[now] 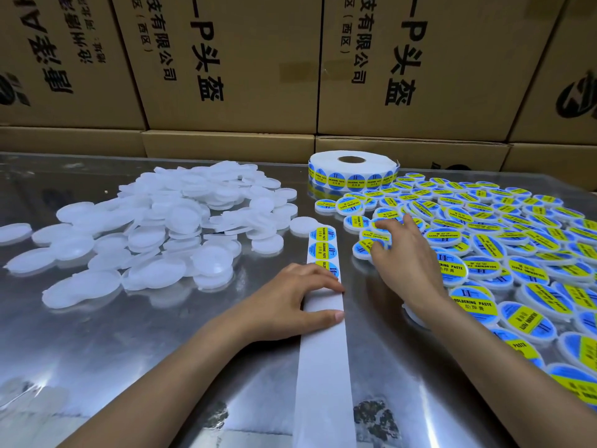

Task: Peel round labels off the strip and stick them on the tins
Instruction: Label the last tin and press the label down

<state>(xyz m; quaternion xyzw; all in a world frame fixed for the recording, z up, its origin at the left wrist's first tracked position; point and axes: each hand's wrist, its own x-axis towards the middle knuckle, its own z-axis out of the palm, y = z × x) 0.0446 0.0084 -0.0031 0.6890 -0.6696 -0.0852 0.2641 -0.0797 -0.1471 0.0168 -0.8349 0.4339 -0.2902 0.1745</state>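
Observation:
A white backing strip (pixel 323 350) runs up the middle of the steel table, with three blue and yellow round labels (pixel 323 250) left at its far end. My left hand (pixel 290 302) lies on the strip, fingers straight, pressing it flat. My right hand (pixel 400 253) reaches over the near edge of the labelled tins (pixel 484 253) and its fingers rest on a labelled tin (pixel 363 248) there. A heap of plain white tins (pixel 161 227) lies to the left.
A roll of labels (pixel 352 169) stands at the back centre. Stacked cardboard boxes (pixel 226 59) wall off the far side. Labelled tins spread over the whole right side up to the table's (pixel 129 350) edge.

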